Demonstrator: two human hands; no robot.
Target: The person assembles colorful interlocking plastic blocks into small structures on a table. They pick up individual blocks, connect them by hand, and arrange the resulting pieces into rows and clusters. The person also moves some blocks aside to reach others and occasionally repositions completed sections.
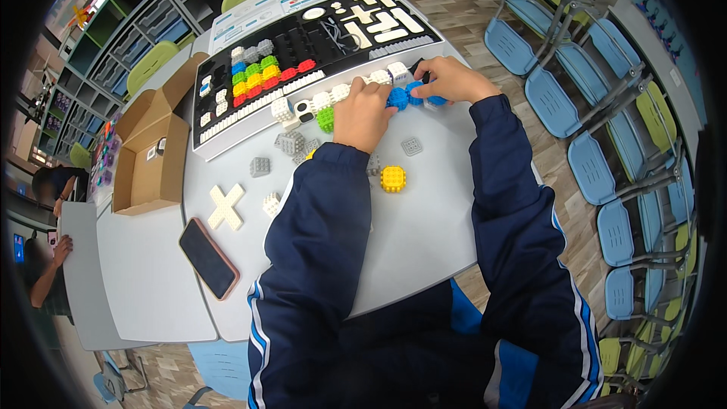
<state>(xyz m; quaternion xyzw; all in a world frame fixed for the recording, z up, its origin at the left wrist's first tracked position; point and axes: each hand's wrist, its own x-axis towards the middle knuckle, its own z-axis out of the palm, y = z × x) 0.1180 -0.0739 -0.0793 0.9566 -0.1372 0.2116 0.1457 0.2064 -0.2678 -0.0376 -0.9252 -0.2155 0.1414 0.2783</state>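
Pale tabletop [432,220] carries the tray [227,136]; by its right front corner, blue blocks [397,98] run left to right, left hand [361,115] curled at one end, its hold unclear, right hand [454,79] pinching the other.

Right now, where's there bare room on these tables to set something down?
Two patches look bare: one between the yellow cube and the right sleeve; another left of the phone, below the carton. It's crowded beside the left sleeve, with grey cubes and the white cross, and along the tray's near edge, by the left hand and right hand.
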